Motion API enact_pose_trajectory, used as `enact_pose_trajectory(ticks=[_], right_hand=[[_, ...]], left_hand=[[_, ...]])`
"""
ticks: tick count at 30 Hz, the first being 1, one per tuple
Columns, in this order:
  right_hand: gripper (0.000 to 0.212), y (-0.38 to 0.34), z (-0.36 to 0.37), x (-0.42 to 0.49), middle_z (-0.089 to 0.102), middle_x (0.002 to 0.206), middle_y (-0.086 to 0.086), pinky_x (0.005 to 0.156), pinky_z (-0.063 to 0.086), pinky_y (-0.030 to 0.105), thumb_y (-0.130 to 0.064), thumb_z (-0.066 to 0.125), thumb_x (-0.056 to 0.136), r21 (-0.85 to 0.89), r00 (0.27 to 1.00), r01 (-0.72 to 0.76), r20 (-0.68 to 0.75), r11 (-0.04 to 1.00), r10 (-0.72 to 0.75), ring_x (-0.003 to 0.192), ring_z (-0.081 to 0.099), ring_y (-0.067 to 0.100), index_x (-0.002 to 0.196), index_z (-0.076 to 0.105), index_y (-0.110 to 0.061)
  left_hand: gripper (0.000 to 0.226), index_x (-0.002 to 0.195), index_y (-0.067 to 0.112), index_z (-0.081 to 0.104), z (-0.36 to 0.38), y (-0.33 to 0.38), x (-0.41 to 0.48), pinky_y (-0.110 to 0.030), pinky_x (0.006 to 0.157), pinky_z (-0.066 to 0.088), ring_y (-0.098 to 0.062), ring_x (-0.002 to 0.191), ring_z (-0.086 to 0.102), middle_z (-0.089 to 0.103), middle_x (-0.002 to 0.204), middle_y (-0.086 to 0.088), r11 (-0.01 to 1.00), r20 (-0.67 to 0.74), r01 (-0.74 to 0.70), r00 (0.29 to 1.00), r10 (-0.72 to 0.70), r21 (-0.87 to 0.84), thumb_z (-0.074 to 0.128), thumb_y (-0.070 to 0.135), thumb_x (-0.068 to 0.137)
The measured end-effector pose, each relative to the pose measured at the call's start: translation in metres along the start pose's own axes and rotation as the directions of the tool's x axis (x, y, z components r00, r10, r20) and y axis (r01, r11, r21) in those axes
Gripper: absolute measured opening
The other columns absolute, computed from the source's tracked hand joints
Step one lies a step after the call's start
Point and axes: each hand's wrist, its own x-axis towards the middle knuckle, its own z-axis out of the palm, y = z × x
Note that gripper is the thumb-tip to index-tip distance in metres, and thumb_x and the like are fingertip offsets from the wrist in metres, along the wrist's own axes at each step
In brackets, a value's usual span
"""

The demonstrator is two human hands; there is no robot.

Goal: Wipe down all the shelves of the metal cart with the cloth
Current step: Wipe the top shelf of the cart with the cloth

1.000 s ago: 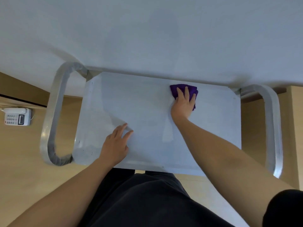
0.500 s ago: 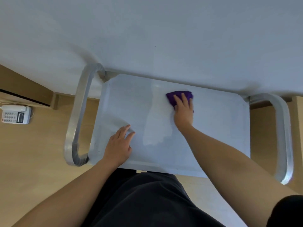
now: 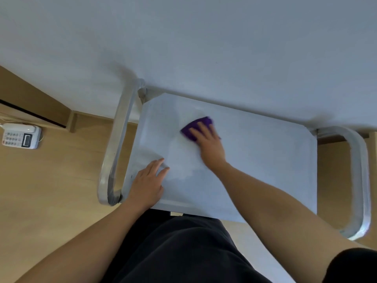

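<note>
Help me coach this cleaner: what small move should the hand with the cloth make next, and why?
Probably slide the cloth toward the left edge of the shelf. The right hand presses it flat at the far middle-left, a bare strip lies between it and the handle, and the left hand rests on the near left corner.

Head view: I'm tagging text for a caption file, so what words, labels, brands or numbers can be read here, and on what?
No text here is legible.
On the telephone at the left edge, the keypad and display carry marks too small and blurred to read.
The metal cart and the purple cloth show no text.
</note>
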Motion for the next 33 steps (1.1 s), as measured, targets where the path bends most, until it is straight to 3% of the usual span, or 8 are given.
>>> enact_pose_trajectory(ticks=[3, 6, 11, 14, 16, 21, 26, 33], right_hand=[[0.053, 0.015, -0.014, 0.016, 0.015, 0.164, -0.005, 0.122, 0.016, 0.046, -0.011, 0.036, 0.101, 0.166, 0.867, -0.467, -0.107, 0.868, 0.487, 0.152, 0.003, 0.030, 0.150, 0.032, -0.033], [0.060, -0.014, -0.010, 0.050, 0.003, 0.165, -0.006, 0.123, 0.000, 0.048, -0.008, 0.031, 0.099, 0.132, 0.739, -0.657, -0.081, 0.742, 0.669, 0.152, -0.002, 0.030, 0.154, 0.020, -0.030], [0.053, -0.108, 0.029, 0.061, 0.021, 0.162, -0.001, 0.123, 0.005, 0.051, -0.009, 0.037, 0.100, 0.057, 0.995, -0.095, -0.026, 0.994, 0.096, 0.151, 0.006, 0.035, 0.149, 0.036, -0.029], [0.050, -0.106, 0.027, 0.061, 0.028, 0.160, -0.002, 0.123, 0.013, 0.047, -0.009, 0.042, 0.101, 0.047, 0.978, 0.202, 0.045, 0.978, -0.205, 0.151, 0.009, 0.036, 0.146, 0.041, -0.030], [0.052, -0.078, 0.019, 0.070, 0.028, 0.160, 0.000, 0.122, 0.014, 0.044, -0.007, 0.042, 0.099, 0.013, 0.988, 0.154, 0.002, 0.988, -0.154, 0.151, 0.010, 0.035, 0.146, 0.042, -0.030], [0.056, -0.036, -0.004, 0.077, 0.019, 0.163, 0.003, 0.123, 0.003, 0.046, -0.003, 0.037, 0.096, 0.007, 0.886, -0.436, -0.172, 0.900, 0.430, 0.152, 0.009, 0.023, 0.149, 0.035, -0.019], [0.057, -0.091, 0.021, 0.063, 0.021, 0.162, 0.002, 0.123, 0.006, 0.051, -0.007, 0.042, 0.097, 0.011, 0.990, -0.142, -0.019, 0.990, 0.142, 0.151, 0.006, 0.036, 0.149, 0.035, -0.029], [0.055, -0.058, 0.014, 0.048, 0.021, 0.162, -0.006, 0.120, 0.026, 0.046, -0.010, 0.046, 0.100, -0.001, 0.984, 0.160, 0.085, 0.987, -0.159, 0.151, 0.007, 0.034, 0.148, 0.034, -0.037]], left_hand=[[0.062, 0.146, 0.023, 0.035, 0.001, -0.005, -0.001, -0.041, 0.113, 0.028, -0.018, 0.148, 0.010, 0.012, 0.161, 0.002, 0.999, 0.015, -0.015, 1.000, 0.015, -0.030, 0.047, 0.011, 0.086], [0.061, 0.145, 0.024, 0.034, 0.000, -0.007, -0.001, -0.040, 0.114, 0.026, -0.017, 0.148, 0.008, 0.010, 0.161, 0.003, 0.999, 0.012, -0.024, 1.000, 0.024, -0.030, 0.048, 0.013, 0.087], [0.062, 0.146, 0.022, 0.034, -0.003, -0.010, -0.001, -0.041, 0.113, 0.028, -0.019, 0.148, 0.008, 0.009, 0.161, 0.001, 0.999, 0.034, -0.038, 0.999, 0.038, -0.009, 0.047, 0.013, 0.086], [0.061, 0.146, 0.022, 0.034, -0.004, -0.012, -0.001, -0.040, 0.112, 0.029, -0.020, 0.148, 0.009, 0.009, 0.161, 0.001, 0.999, 0.031, -0.052, 0.998, 0.052, -0.001, 0.048, 0.013, 0.086], [0.061, 0.146, 0.022, 0.035, -0.005, -0.013, -0.001, -0.040, 0.112, 0.029, -0.019, 0.148, 0.009, 0.009, 0.161, 0.001, 0.998, 0.029, -0.069, 0.997, 0.069, -0.007, 0.048, 0.014, 0.086], [0.059, 0.145, 0.020, 0.034, 0.000, -0.005, 0.000, -0.042, 0.114, 0.026, -0.020, 0.149, 0.007, 0.009, 0.161, -0.001, 0.999, 0.010, -0.053, 0.999, 0.053, -0.013, 0.046, 0.015, 0.088], [0.053, 0.141, 0.018, 0.040, 0.003, 0.007, 0.001, -0.044, 0.114, 0.025, -0.027, 0.147, 0.012, 0.016, 0.159, -0.008, 1.000, -0.022, -0.001, 1.000, 0.001, 0.011, 0.047, 0.018, 0.089], [0.049, 0.139, 0.016, 0.044, 0.002, 0.029, 0.011, -0.043, 0.109, 0.035, -0.030, 0.144, 0.020, 0.025, 0.154, -0.013, 0.997, -0.015, -0.022, 1.000, 0.023, 0.077, 0.047, 0.020, 0.090]])
